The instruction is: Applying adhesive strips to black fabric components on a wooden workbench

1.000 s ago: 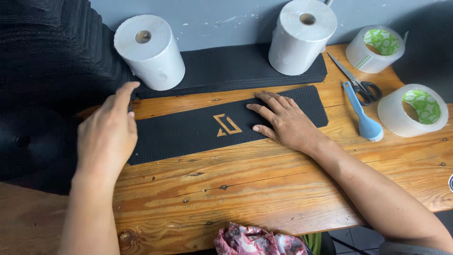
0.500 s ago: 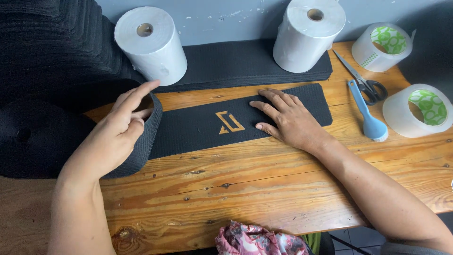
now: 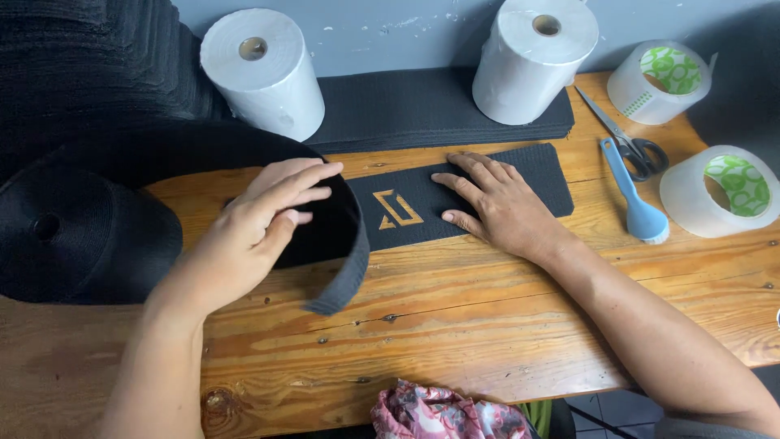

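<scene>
Your right hand [image 3: 504,207] lay flat, open, pinning the black strip [image 3: 487,191] to the tabletop [image 3: 487,325] while your left hand's [image 3: 260,223] loose grip curled its free end over.

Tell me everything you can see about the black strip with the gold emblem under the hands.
The long black ribbed fabric strip lies across the wooden table and looks like woven elastic. An angular gold emblem marks its middle. The right hand presses its right part flat, while the left hand curls the left end up and over into a standing loop. Its right end has rounded corners.
</scene>
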